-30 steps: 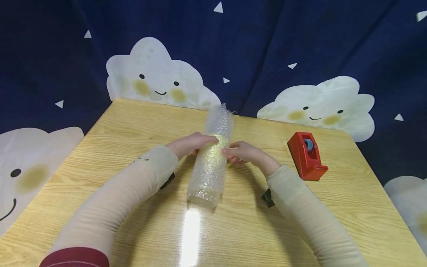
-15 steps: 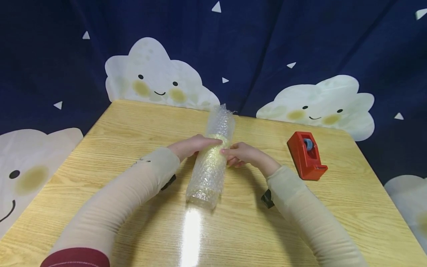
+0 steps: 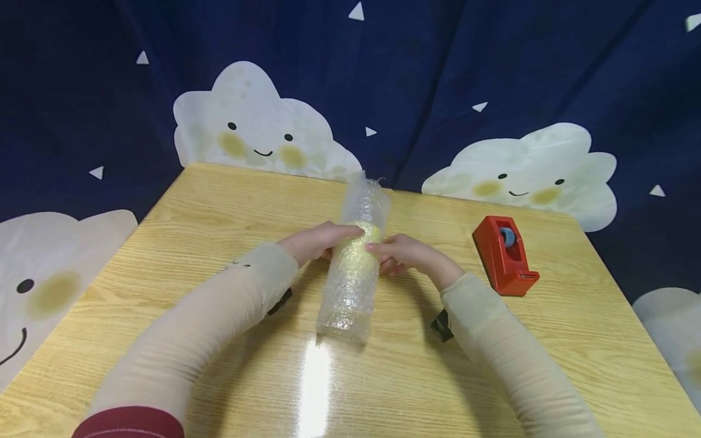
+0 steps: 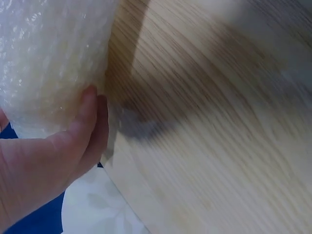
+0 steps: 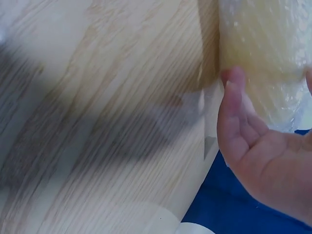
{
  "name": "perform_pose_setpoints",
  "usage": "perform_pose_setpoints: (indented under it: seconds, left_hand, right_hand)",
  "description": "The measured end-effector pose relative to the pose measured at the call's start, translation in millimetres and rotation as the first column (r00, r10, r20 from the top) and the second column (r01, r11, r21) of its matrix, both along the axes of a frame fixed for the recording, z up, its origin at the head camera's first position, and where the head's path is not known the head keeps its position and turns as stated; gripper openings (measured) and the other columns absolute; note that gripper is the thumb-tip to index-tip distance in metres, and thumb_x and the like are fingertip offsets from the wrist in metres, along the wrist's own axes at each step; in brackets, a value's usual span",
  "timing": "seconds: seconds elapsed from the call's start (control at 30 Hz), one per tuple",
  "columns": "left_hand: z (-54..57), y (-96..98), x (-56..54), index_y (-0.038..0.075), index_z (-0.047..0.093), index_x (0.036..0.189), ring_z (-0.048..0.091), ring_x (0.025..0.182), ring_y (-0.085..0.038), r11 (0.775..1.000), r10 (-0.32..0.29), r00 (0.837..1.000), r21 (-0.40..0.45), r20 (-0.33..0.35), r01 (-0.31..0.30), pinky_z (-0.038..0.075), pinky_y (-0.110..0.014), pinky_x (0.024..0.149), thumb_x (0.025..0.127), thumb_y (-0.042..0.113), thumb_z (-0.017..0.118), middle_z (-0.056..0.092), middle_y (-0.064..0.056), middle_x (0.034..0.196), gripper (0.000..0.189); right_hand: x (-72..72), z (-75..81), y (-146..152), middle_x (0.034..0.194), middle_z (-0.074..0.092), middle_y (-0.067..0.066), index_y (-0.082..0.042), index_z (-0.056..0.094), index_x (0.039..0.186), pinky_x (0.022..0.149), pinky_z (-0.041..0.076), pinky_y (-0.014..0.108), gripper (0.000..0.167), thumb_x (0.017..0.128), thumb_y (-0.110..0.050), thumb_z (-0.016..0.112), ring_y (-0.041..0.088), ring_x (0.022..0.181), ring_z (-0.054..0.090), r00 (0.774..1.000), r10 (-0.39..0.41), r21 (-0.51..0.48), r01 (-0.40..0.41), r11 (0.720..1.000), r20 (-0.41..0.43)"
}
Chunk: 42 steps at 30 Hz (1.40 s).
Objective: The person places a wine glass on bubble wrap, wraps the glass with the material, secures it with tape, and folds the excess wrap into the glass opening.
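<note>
A long roll of clear bubble wrap (image 3: 349, 292) lies lengthwise on the table, with something yellowish showing through its middle; the wrap blurs what that is. My left hand (image 3: 320, 239) grips the roll from the left, thumb across the top and fingers down its side. From the right, my right hand (image 3: 409, 252) holds it at about the same height, thumb on the upper surface. In the left wrist view, fingertips (image 4: 89, 95) press against the wrap's side. The right wrist view shows curled fingertips (image 5: 235, 80) at the wrap's other side.
A red tape dispenser (image 3: 501, 258) with a blue-grey roll stands to the right of my right hand. Behind the wooden table (image 3: 246, 194) hangs a dark blue curtain (image 3: 405, 55) with cloud prints. The roll's far end reaches near the table's back edge.
The bubble wrap roll has shifted slightly to the right, its near end most. Both hands have moved a little right with it, still holding its sides. The tape dispenser stays put.
</note>
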<state>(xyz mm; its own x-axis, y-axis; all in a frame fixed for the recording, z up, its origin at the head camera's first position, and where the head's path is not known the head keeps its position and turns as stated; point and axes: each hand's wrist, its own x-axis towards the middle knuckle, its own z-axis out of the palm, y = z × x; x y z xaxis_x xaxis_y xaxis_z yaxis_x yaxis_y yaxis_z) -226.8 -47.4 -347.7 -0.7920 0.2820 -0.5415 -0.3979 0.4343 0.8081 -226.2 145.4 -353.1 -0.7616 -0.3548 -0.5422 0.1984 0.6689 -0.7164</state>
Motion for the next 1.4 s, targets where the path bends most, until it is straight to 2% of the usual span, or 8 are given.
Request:
perform_pose_setpoints:
  seconds: [0.13,0.23,0.43,0.57,0.73,0.97,1.17,1.4]
  left_hand:
    - [-1.8,10.6,-1.5,-0.001,0.037,0.138,0.050,0.120,-0.026,0.995,0.055,0.998,0.078,0.015,-0.056,0.041,-0.039,0.103,0.091,0.038,0.054,0.046,-0.013,0.137,0.064]
    - [-4.0,15.4,-3.4,-0.001,0.035,0.139,0.049,0.121,-0.026,0.992,0.080,0.997,0.091,0.020,-0.082,0.041,-0.039,0.104,0.091,0.038,0.054,0.044,-0.013,0.139,0.064]
    - [-5.8,19.1,-4.6,-0.003,0.032,0.140,0.047,0.124,-0.028,0.990,0.088,0.995,0.109,0.038,-0.092,0.040,-0.040,0.105,0.090,0.035,0.055,0.041,-0.015,0.141,0.066]
    - [-6.6,20.5,-5.8,-0.004,0.031,0.140,0.045,0.127,-0.029,0.988,0.093,0.994,0.120,0.058,-0.100,0.038,-0.041,0.107,0.090,0.033,0.057,0.039,-0.016,0.142,0.068]
    - [-6.1,21.5,-6.8,-0.004,0.029,0.141,0.043,0.129,-0.029,0.990,0.087,0.994,0.105,0.061,-0.093,0.037,-0.041,0.108,0.090,0.034,0.057,0.036,-0.016,0.145,0.070]
    - [-4.8,21.4,-8.3,-0.004,0.032,0.140,0.044,0.128,-0.030,0.996,0.044,0.998,0.076,0.050,-0.047,0.039,-0.041,0.106,0.089,0.036,0.058,0.038,-0.017,0.144,0.069]
    - [-2.8,23.0,-11.0,0.001,0.039,0.137,0.053,0.113,-0.026,1.000,0.013,0.999,-0.018,0.047,-0.012,0.043,-0.038,0.099,0.086,0.044,0.061,0.049,-0.012,0.134,0.071]
    - [-2.7,27.5,-12.8,0.002,0.037,0.138,0.053,0.099,-0.020,0.998,0.043,0.997,-0.042,0.056,-0.041,0.043,-0.035,0.099,0.082,0.048,0.065,0.051,-0.009,0.128,0.078]
  right_hand:
    - [-2.5,1.4,5,0.096,0.066,0.009,0.007,0.044,0.131,0.084,0.053,0.036,0.060,0.094,-0.039,0.051,0.010,0.080,0.063,0.998,-0.063,0.006,0.063,0.998,-0.017]
    - [-4.2,0.5,8,0.100,0.066,0.009,0.007,0.042,0.133,0.084,0.053,0.034,0.062,0.094,-0.041,0.052,0.008,0.079,0.062,0.996,-0.093,0.007,0.093,0.996,-0.012]
    - [-5.9,-2.7,14,0.091,0.065,0.002,0.006,0.046,0.130,0.078,0.053,0.028,0.059,0.095,-0.042,0.048,0.006,0.075,0.062,0.995,-0.098,-0.012,0.098,0.995,0.006]
    - [-6.5,-4.0,16,0.088,0.064,0.001,0.007,0.047,0.128,0.074,0.053,0.027,0.061,0.096,-0.045,0.044,0.007,0.073,0.061,0.991,-0.131,-0.021,0.131,0.991,0.030]
    - [-7.0,-4.6,17,0.088,0.063,0.002,0.007,0.044,0.130,0.073,0.053,0.026,0.061,0.097,-0.043,0.042,0.006,0.072,0.060,0.985,-0.164,-0.027,0.166,0.986,0.047]
    - [-6.2,-2.8,17,0.076,0.064,-0.005,0.008,0.046,0.129,0.074,0.054,0.028,0.057,0.098,-0.039,0.043,0.005,0.069,0.061,0.987,-0.158,-0.021,0.158,0.987,0.022]
    - [-5.3,2.5,19,0.074,0.061,-0.005,0.008,0.046,0.129,0.083,0.054,0.035,0.055,0.097,-0.037,0.045,0.005,0.066,0.060,0.984,-0.177,0.007,0.177,0.984,0.008]
    - [-7.0,5.9,25,0.075,0.063,-0.004,0.008,0.047,0.129,0.086,0.053,0.040,0.056,0.097,-0.038,0.045,0.004,0.065,0.060,0.986,-0.165,0.028,0.166,0.986,-0.026]
